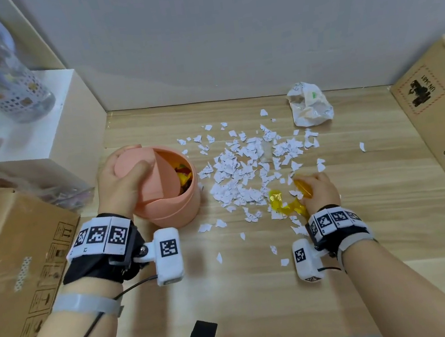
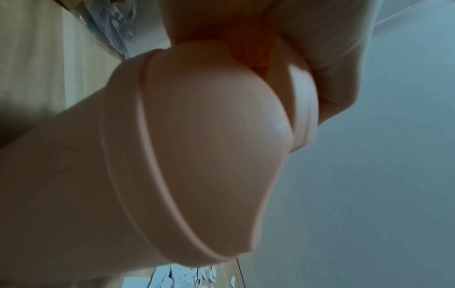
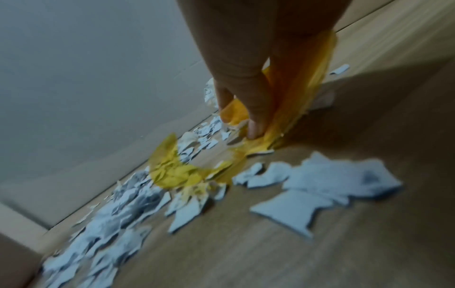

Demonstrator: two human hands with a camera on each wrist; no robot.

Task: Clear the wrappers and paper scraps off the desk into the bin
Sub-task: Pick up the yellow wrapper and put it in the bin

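Meanwhile left hand [image 1: 121, 181] grips one pink bin [image 1: 168, 192]; right hand [image 1: 321, 190] pinches one yellow wrapper [image 1: 287, 205] among countless paper scraps [image 1: 244, 171].

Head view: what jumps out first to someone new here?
The spread of torn white paper scraps across the middle of the wooden desk. Left of it stands a round pink plastic bin, its swing lid tipped open by the left hand. At the pile's near right edge, the right hand grips a crinkly yellow-orange cellophane wrapper.

The head view looked down on the desk [image 1: 260, 290]; each wrist view sat close, sharing its paper scraps [image 3: 320, 175].
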